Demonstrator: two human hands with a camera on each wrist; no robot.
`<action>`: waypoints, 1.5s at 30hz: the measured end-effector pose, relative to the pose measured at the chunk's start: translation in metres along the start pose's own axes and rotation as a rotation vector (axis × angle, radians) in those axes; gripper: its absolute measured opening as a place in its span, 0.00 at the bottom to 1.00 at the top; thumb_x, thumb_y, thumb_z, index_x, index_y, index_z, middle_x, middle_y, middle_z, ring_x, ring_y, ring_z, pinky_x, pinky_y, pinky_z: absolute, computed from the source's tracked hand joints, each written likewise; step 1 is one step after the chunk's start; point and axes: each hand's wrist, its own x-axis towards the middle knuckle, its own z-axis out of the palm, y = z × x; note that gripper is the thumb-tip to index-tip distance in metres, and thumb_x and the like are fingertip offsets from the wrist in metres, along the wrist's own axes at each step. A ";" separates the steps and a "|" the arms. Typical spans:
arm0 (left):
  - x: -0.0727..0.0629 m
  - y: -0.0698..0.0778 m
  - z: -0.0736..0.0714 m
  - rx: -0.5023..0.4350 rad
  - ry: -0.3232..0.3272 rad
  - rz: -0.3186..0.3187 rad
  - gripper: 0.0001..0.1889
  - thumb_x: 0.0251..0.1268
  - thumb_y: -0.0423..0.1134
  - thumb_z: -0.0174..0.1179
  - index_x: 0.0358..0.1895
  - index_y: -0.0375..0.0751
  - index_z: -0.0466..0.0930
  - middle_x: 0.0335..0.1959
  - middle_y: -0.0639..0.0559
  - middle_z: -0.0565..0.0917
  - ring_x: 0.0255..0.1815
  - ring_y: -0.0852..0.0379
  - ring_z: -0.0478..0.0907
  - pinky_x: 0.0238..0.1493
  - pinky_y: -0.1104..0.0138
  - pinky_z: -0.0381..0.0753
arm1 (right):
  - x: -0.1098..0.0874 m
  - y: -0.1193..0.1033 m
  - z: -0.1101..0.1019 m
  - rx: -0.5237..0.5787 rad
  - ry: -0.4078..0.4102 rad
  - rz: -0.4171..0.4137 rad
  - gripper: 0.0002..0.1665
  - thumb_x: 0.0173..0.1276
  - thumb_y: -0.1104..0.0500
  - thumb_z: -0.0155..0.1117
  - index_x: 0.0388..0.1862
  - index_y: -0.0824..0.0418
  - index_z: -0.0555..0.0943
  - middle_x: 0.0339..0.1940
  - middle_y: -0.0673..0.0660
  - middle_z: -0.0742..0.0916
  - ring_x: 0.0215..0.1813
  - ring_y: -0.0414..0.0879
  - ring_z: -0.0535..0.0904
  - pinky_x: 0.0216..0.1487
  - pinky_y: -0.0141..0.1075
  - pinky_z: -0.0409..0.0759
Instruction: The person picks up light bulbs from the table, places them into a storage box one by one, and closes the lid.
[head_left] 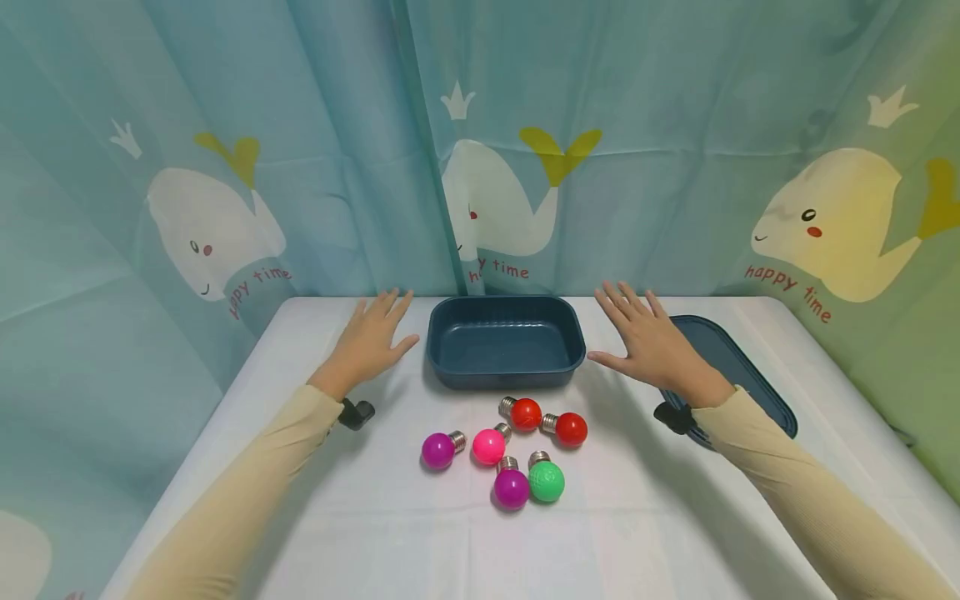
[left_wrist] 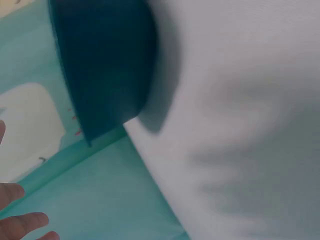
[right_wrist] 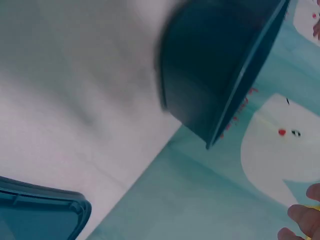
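Observation:
A dark blue rectangular box stands at the back of the white table, its inside bare. My left hand hovers to the left of it, fingers spread and holding nothing. On the other side my right hand is likewise spread, apart from the box and partly over a dark blue lid. Loose bulbs lie in front of the box: two red bulbs, a pink bulb, two purple bulbs and a green bulb. Fingertips of each hand show at the edge of its wrist view.
A teal curtain printed with white whales hangs right behind and beside the table. The lid lies flat near the table's right edge. Each wrist carries a small black camera.

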 end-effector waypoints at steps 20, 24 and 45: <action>0.012 0.000 0.027 -0.404 0.041 -0.101 0.29 0.69 0.43 0.53 0.68 0.33 0.60 0.61 0.34 0.73 0.62 0.38 0.71 0.64 0.49 0.70 | -0.038 -0.027 0.008 -0.012 0.022 -0.253 0.54 0.56 0.38 0.66 0.74 0.61 0.55 0.74 0.60 0.63 0.75 0.57 0.56 0.72 0.59 0.57; 0.016 0.000 0.031 -0.541 0.052 -0.141 0.28 0.68 0.39 0.54 0.68 0.31 0.61 0.59 0.32 0.74 0.59 0.38 0.74 0.62 0.51 0.74 | -0.044 -0.032 0.013 0.011 0.043 -0.331 0.53 0.56 0.40 0.68 0.73 0.61 0.58 0.73 0.59 0.66 0.73 0.56 0.61 0.71 0.57 0.61; 0.025 0.000 0.049 -1.212 -0.132 -0.324 0.28 0.71 0.36 0.50 0.70 0.30 0.55 0.63 0.29 0.66 0.65 0.37 0.67 0.64 0.53 0.73 | -0.051 -0.043 0.045 0.110 0.051 -0.522 0.41 0.47 0.48 0.77 0.60 0.61 0.75 0.54 0.55 0.84 0.54 0.48 0.80 0.53 0.44 0.82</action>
